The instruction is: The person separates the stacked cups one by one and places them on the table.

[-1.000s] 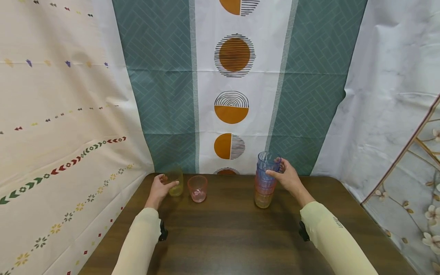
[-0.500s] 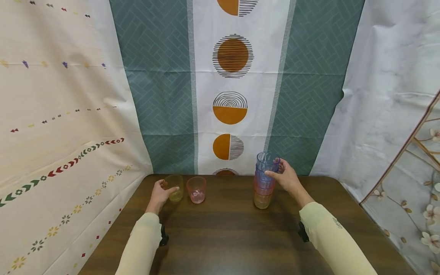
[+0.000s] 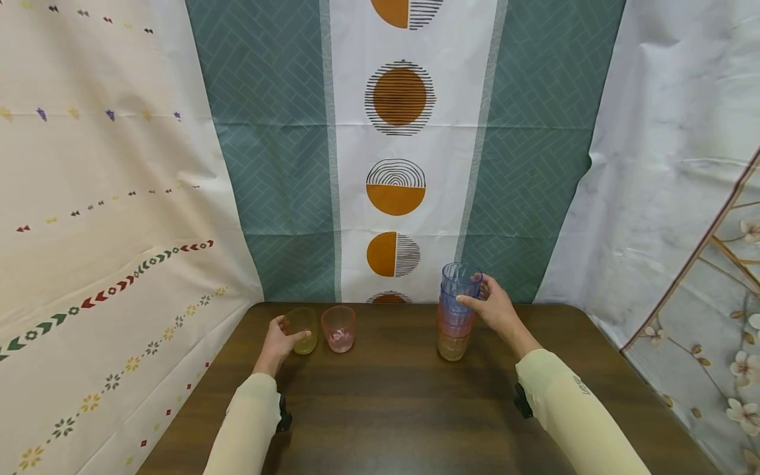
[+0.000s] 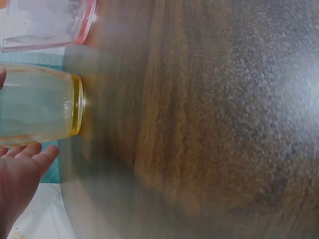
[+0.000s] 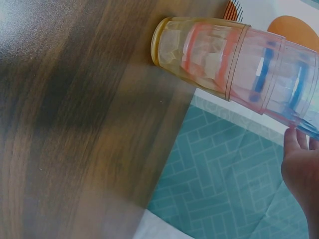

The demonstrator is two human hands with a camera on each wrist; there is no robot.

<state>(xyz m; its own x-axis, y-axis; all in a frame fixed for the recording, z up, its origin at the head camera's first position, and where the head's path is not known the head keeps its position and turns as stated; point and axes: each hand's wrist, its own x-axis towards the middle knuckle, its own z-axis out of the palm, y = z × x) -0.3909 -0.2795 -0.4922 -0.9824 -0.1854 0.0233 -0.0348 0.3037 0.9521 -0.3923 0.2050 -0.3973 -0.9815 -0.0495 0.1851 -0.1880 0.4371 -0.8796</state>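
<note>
My left hand point(image 3: 276, 344) holds a see-through yellow cup point(image 3: 306, 322) at the table's far left, thumb on the near side and fingers round the back. In the left wrist view the yellow cup point(image 4: 37, 107) has its base at the wood. A pink cup point(image 3: 340, 330) stands upright just right of it. Farther right is a tall nested stack: yellow cup point(image 3: 452, 349) lowest, a pink cup point(image 3: 454, 324) above, then blue on top. My right hand point(image 3: 497, 311) grips the top blue cup point(image 3: 457, 280) near its rim. In the right wrist view, the stack point(image 5: 209, 62) runs partly out of frame.
The brown wooden table point(image 3: 380, 409) ends at a patterned hanging cloth point(image 3: 404, 198) close behind the cups. A cream printed cloth point(image 3: 119, 277) hangs on the left, a marble-patterned one point(image 3: 671, 165) on the right.
My left hand and the yellow cup have come down a little, and the cup is now at the table. The right hand and the stack stay in place; the head view shifts slightly.
</note>
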